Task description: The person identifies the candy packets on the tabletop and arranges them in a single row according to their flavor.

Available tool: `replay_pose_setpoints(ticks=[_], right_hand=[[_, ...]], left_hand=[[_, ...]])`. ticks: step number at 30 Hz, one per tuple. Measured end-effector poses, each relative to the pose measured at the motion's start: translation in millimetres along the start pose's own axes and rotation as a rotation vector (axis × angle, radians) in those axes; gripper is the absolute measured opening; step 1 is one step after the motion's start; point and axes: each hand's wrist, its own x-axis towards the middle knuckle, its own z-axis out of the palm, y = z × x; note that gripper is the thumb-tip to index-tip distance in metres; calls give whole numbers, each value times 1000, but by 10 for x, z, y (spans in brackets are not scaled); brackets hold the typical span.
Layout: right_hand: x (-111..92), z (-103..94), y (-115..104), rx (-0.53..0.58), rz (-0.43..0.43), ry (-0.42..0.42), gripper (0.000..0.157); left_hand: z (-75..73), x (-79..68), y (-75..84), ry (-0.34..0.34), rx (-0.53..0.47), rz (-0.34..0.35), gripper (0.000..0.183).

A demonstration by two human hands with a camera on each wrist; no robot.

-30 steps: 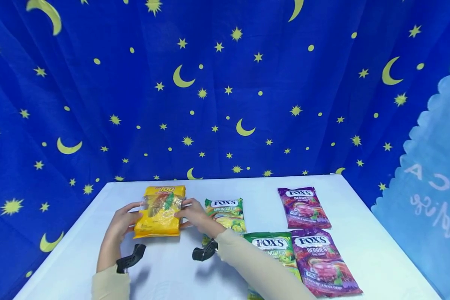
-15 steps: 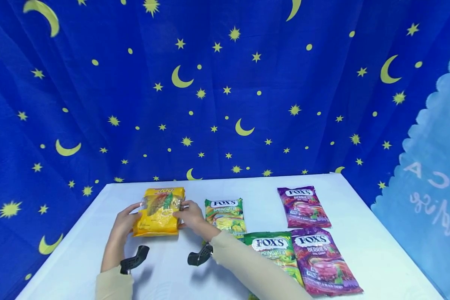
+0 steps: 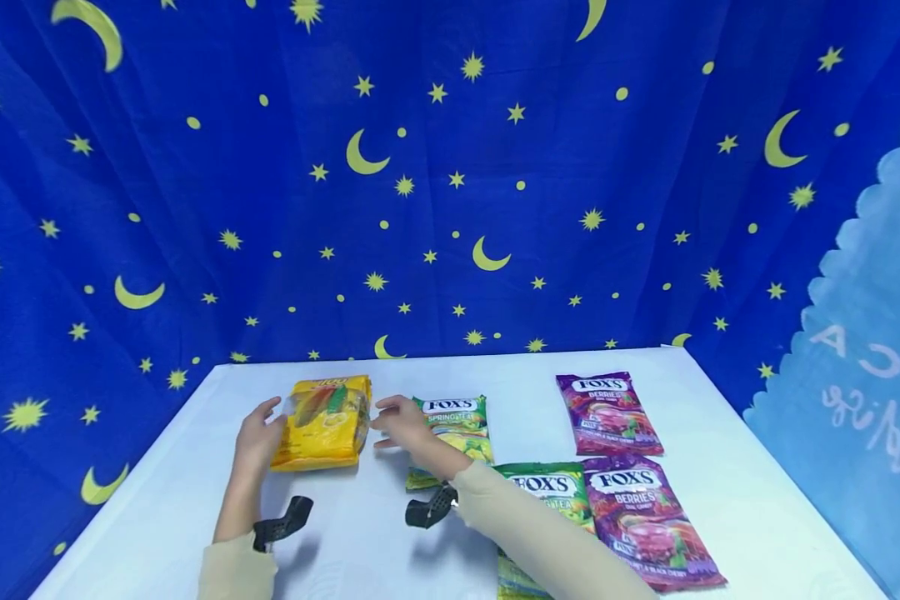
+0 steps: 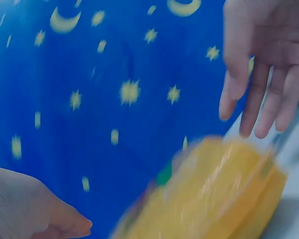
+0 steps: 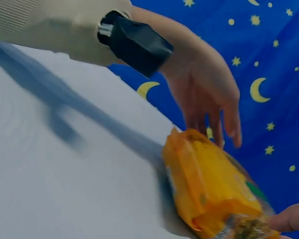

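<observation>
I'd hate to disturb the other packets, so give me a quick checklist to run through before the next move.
1. Yellow packet front up: ok, its printed face shows from above.
2. Grip on it: not ok; left hand and right hand flank it, fingers not closed round it.
3. Right hand off the far green packet: cannot tell; the hand overlaps it in the head view.
4. Near green packet fully visible: not ok, right sleeve hides part.
5. Far purple packet apart from both hands: ok.
</observation>
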Motion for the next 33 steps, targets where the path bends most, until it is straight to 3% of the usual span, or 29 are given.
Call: replay_pose_setpoints(ticks=[3,7,10,13,17,23,28,33], right_hand=[[-47,-159,-33,-35,-13,-19,38],[-142,-352,-98,-57,-21,-57,40],[-224,-501,-140,-69,-23,-85,41],[-294,-651,-173,-98,-30,-111,43],[-386,-846,-184,-123,-44,-106,43],[-508,-1088,-125,-187,-56,-51,40],[-583,-1251,-67,-242,-75,-17,40],[-591,-1374,-42,-355,-62,44,44]], left_hand=[[64,-157,217,-4,48,113,50],[259,-344,456,-89,31,242,48],[477,-434,532,-134,7,332,45],[692,-488,555,-167,-5,370,43],[918,-492,559,-240,17,350,42],[1130,-442,496,-378,85,292,53],[1248,-446,440,-414,67,238,58],[1293,-422,424,-398,28,170,61]])
